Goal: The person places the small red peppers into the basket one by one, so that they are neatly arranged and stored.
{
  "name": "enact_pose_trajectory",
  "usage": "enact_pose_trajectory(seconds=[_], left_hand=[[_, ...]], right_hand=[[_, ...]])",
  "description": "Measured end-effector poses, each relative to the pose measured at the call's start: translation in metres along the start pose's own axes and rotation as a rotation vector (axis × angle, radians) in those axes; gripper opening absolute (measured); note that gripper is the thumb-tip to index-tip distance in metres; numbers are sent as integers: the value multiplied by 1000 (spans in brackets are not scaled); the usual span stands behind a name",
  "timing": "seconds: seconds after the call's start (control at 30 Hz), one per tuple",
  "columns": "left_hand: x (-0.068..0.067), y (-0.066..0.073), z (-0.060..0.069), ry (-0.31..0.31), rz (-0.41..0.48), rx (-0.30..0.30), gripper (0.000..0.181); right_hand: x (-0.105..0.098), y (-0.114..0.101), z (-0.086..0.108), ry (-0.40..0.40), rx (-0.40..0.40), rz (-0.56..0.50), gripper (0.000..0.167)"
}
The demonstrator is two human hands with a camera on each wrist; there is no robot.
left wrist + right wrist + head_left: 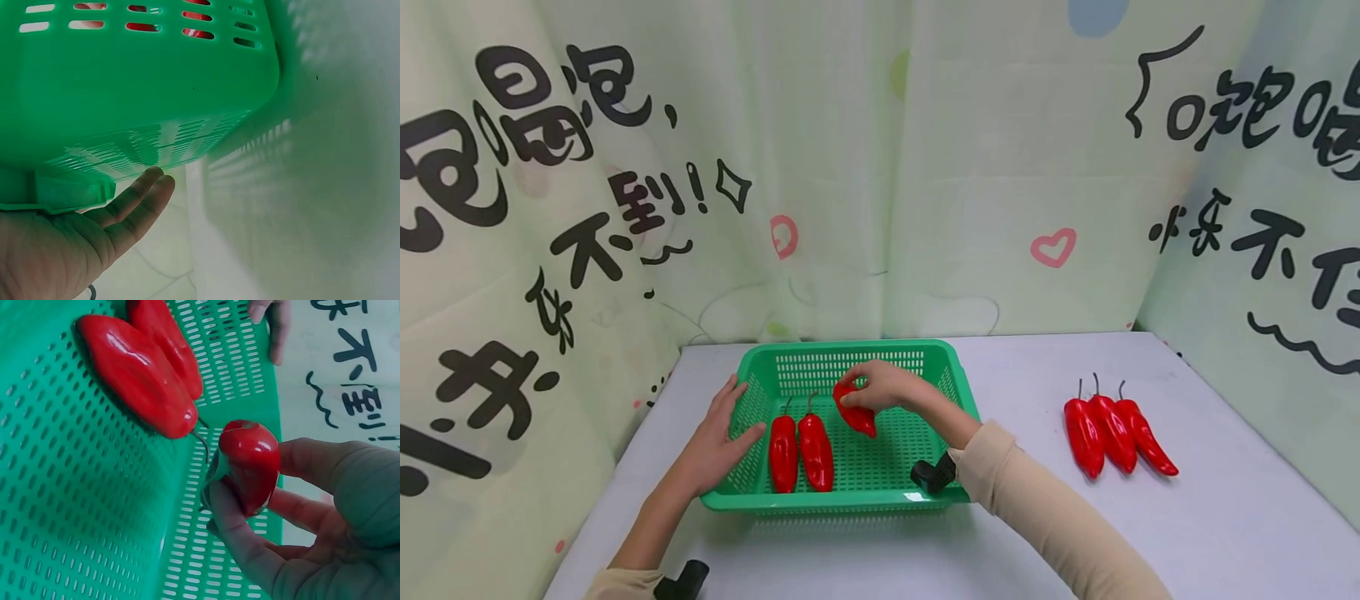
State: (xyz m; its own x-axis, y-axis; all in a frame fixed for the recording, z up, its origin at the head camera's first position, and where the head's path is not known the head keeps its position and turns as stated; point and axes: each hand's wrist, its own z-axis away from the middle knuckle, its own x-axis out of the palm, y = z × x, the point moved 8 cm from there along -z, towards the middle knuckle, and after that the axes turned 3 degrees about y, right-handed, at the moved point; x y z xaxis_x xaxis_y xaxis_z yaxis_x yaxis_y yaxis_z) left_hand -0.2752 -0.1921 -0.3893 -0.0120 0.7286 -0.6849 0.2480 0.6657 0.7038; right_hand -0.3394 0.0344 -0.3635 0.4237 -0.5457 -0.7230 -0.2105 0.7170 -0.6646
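A red pepper, tilted, is pinched between the thumb and fingers of my right hand over the green basket. In the right wrist view, the fingers wrap the sides of this pepper. Two more red peppers lie side by side in the basket's left half, the outer one next to the inner one, stems pointing away. At the basket's left rim, my left hand has its fingers extended along the outside, while its thumb reaches over the rim. The left wrist view shows that hand against the basket.
Three red peppers lie together on the white table, right of the basket. Pale green curtains with black lettering surround the table at the back and sides. A black wrist device sits near the basket's front right corner.
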Motion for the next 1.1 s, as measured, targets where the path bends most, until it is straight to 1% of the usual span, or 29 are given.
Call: enact_pose_trajectory(seconds=[0.13, 0.3, 0.5, 0.63, 0.8, 0.87, 0.93, 1.0, 1.1], left_hand=[[0, 1, 1, -2, -2, -8, 76], [0, 0, 2, 1, -3, -15, 76], [0, -2, 0, 5, -1, -18, 75], [1, -3, 0, 1, -2, -20, 75], [1, -5, 0, 4, 1, -21, 75], [1, -5, 0, 9, 3, -15, 75], [1, -5, -1, 11, 9, -8, 75], [1, -5, -1, 12, 9, -3, 75], [1, -5, -1, 12, 10, -5, 75]], right_hand=[[8, 0, -4, -51, 27, 20, 34], [16, -2, -7, -112, 44, 74, 31], [21, -8, -10, -116, 38, 155, 28], [30, -11, -12, -142, 55, 215, 28], [44, -10, -16, -218, 106, 218, 37], [50, -8, -16, -252, 135, 198, 39], [54, -7, -15, -277, 149, 204, 38], [56, -6, -15, -283, 152, 213, 38], [55, -5, -15, -270, 145, 229, 40]])
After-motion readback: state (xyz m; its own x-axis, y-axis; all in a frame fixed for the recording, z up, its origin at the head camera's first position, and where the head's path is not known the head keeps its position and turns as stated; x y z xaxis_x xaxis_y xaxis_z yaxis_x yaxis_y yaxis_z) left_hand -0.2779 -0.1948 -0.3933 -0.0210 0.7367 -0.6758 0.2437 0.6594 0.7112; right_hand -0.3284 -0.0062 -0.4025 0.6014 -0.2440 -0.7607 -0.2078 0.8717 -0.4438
